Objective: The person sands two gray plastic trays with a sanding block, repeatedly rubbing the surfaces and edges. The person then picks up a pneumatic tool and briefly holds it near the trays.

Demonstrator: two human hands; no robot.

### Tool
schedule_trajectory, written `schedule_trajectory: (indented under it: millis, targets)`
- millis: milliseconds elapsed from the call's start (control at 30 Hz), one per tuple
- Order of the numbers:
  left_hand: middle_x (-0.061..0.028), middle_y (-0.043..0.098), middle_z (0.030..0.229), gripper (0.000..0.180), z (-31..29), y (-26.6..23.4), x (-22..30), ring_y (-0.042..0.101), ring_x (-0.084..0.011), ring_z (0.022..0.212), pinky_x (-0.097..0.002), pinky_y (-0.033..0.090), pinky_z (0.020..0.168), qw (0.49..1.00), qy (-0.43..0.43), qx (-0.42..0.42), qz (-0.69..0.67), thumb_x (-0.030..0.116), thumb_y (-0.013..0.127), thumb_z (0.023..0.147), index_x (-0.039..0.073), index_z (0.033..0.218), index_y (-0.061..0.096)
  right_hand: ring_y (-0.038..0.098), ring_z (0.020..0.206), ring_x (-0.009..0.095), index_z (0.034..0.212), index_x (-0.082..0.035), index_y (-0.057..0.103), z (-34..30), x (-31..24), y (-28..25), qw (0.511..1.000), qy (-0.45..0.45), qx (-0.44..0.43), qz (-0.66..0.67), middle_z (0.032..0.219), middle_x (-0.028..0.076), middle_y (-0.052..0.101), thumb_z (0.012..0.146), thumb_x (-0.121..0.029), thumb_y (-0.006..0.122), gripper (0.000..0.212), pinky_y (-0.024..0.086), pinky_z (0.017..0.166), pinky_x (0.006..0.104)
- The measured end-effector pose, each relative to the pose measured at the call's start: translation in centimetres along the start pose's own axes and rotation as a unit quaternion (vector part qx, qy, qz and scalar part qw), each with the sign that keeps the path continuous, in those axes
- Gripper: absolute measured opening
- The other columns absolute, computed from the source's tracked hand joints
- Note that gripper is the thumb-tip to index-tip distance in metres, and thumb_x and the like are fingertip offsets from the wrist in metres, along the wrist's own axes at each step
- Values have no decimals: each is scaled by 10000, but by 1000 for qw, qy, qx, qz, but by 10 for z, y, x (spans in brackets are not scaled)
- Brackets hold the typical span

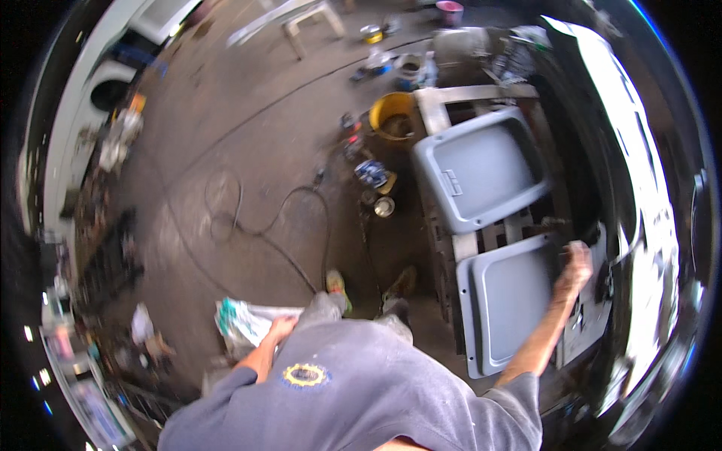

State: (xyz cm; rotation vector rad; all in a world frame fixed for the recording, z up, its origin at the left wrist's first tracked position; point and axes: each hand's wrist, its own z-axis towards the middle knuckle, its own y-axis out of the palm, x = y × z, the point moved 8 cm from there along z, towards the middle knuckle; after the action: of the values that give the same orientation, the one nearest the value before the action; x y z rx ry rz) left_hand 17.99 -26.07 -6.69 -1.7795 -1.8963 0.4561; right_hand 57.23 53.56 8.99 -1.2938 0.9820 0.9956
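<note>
Two grey, rimmed, tray-like panels lie side by side on a wooden pallet [466, 244] at my right. The far panel [489, 165] has a small rectangular fitting near its left edge. Over the right edge of the near panel [515, 301] is my right hand [576, 269], its fingers curled in and slightly blurred; whatever they hold is too small to make out. My left hand [281, 329] is beside my left thigh, next to a white and green plastic bag [244, 322]. Its fingers are partly hidden, and whether they grip the bag is unclear.
A yellow bucket [392, 116] stands left of the pallet, with a can [384, 207] and small items nearby. Dark hose [282, 252] loops across the floor. A long white panel [628, 150] borders the right side. Far back stands a low bench [312, 26].
</note>
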Motion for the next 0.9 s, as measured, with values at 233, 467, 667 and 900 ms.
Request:
schedule_trajectory:
  millis: [233,467,667,900]
  targets:
    - [-188,715,1118,449,15,30,-29,677,-296,1029,-378,506,914,978,27,16,-204,365,629,906,16,1183,690,589,726,126,1011,14,751,-395,-21,312,804,226,-550,23,802,37,686,812,-118,601,281,490,693,288]
    - [-143,677,1134,455,46,5,-68,669,-270,940,-437,532,802,903,-107,-67,-410,324,562,970,36,1321,574,659,760,123,1029,17,742,-487,-48,405,739,104,-658,-99,812,96,727,804,-95,571,303,529,722,276]
    - [-86,660,994,413,87,-49,-142,631,-191,804,-333,513,596,884,-155,-25,-440,333,590,960,48,1258,613,737,756,197,1100,-17,734,-425,30,453,756,55,-589,-280,855,125,759,826,-138,557,348,569,744,302]
    - [-242,657,1106,671,134,-54,-157,644,-364,1061,-480,502,922,955,-146,-24,-256,460,644,888,-1,1358,520,656,1097,364,1297,49,583,-410,186,532,729,21,-525,-438,1141,264,678,901,-319,662,547,528,944,390]
